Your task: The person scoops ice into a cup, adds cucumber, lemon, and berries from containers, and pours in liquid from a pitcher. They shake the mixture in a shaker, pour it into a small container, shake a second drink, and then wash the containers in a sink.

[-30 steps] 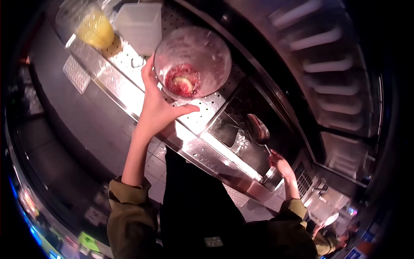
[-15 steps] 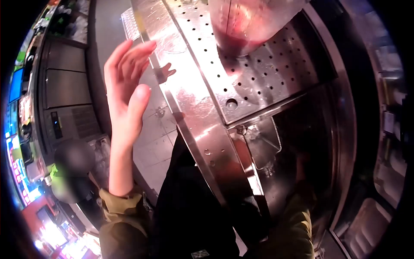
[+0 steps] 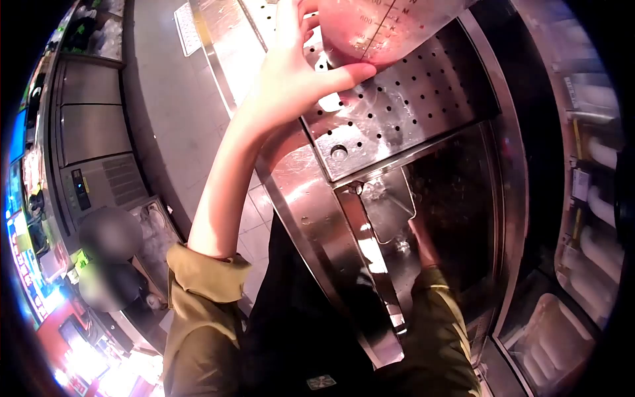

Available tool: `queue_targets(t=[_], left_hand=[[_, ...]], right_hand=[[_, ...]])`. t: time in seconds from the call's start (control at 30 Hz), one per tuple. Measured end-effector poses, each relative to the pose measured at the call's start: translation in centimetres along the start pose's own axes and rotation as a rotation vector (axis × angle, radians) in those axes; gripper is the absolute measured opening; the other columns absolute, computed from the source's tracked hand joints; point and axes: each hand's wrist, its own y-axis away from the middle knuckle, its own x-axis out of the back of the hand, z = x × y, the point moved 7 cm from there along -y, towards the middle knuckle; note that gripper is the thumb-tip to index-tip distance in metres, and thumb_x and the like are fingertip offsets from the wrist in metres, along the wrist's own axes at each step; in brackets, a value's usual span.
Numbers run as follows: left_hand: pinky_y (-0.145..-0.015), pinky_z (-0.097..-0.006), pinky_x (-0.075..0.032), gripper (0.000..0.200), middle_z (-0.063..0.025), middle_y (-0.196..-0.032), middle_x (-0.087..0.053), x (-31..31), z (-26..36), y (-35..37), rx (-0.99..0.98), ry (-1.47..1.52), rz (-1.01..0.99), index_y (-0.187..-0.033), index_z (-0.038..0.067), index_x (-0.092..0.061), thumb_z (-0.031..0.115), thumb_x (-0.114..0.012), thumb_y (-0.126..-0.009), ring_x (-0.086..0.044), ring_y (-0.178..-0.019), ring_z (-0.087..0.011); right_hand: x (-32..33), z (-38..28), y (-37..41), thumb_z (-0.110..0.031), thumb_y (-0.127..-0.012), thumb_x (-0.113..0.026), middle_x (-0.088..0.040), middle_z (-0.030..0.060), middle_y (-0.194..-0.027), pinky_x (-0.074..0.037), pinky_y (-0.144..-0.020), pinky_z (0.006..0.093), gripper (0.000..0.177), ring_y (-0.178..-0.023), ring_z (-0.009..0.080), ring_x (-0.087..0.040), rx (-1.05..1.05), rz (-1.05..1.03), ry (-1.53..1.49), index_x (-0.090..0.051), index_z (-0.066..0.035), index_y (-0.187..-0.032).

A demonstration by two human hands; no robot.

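Note:
A translucent plastic measuring jug with printed graduation marks and reddish contents is at the top of the view, over a perforated metal drain plate. My left hand is at its near left side. The thumb lies along the jug's lower edge and the fingers curl beside its left wall, partly cut off by the frame. My right hand reaches down into the dark recess below the plate. Only the wrist and a dim part of that hand show, so its fingers are hidden. A bent metal wire is near it.
A steel counter edge runs between my body and the plate. Steel cabinets line the left side across a tiled floor. At right, a rack holds stacked pale items. A blurred person is at lower left.
My left hand has moved from over the counter's outer edge, up and right to the measuring jug. The view has shifted slightly. My right arm stays down in the recess.

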Motion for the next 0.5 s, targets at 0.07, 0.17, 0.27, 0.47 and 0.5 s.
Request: queue_targets(t=[0.07, 0.17, 0.27, 0.47, 0.5], left_hand=[[-0.105, -0.0382, -0.025, 0.084, -0.0171, -0.128, -0.033, -0.2, -0.1, 0.3, -0.052, -0.054, 0.044, -0.132, 0.004, -0.017, 0.015, -0.073, -0.070, -0.032, -0.125, -0.0259], [-0.086, -0.0324, -0.041, 0.076, -0.0093, -0.102, -0.042, 0.6, 0.0, 0.3, -0.169, -0.030, 0.057, -0.117, 0.000, -0.029, 0.015, -0.078, -0.061, -0.045, -0.100, -0.0196], [-0.097, -0.0391, -0.033, 0.096, -0.0133, -0.122, -0.036, 2.0, 1.2, 1.1, -0.020, -0.152, 0.065, -0.131, 0.003, -0.023, 0.021, -0.081, -0.057, -0.037, -0.117, -0.0263], [-0.102, -0.0376, -0.028, 0.101, -0.0112, -0.131, -0.035, 2.5, 5.0, 0.6, -0.297, -0.103, 0.075, -0.136, 0.003, -0.020, 0.019, -0.081, -0.058, -0.035, -0.121, -0.0242], [-0.102, -0.0378, -0.027, 0.102, -0.0119, -0.132, -0.035, 2.3, 5.9, 0.4, -0.335, -0.102, 0.053, -0.136, 0.003, -0.020, 0.020, -0.081, -0.057, -0.035, -0.122, -0.0246]], right_hand=[[-1.0, 1.3, 0.3, -0.015, -0.085, -0.051, -0.056, 0.0065, -0.084, -0.042, -0.060, 0.0318, 0.019, -0.068, 0.0188, -0.053, -0.153, -0.153, -0.272, -0.056, -0.010, -0.102], [-1.5, 2.1, 0.6, -0.015, -0.085, -0.051, -0.055, 0.0041, -0.082, -0.041, -0.059, 0.0291, 0.019, -0.066, 0.0157, -0.051, -0.221, -0.313, -0.489, -0.056, -0.011, -0.103], [-1.4, 2.6, 1.6, -0.018, -0.087, -0.053, -0.048, -0.0020, -0.079, -0.037, -0.055, 0.0230, 0.020, -0.062, 0.0090, -0.044, -0.242, -0.393, -0.623, -0.053, -0.012, -0.106], [1.8, -12.1, 9.3, -0.026, -0.086, -0.058, -0.044, -0.0027, -0.073, -0.033, -0.053, 0.0182, 0.038, -0.060, 0.0056, -0.039, -0.272, -0.304, -1.004, -0.047, -0.006, -0.118], [2.5, -12.3, 10.1, -0.025, -0.086, -0.058, -0.044, -0.0026, -0.074, -0.034, -0.054, 0.0182, 0.038, -0.061, 0.0058, -0.039, -0.277, -0.241, -0.990, -0.048, -0.006, -0.117]])
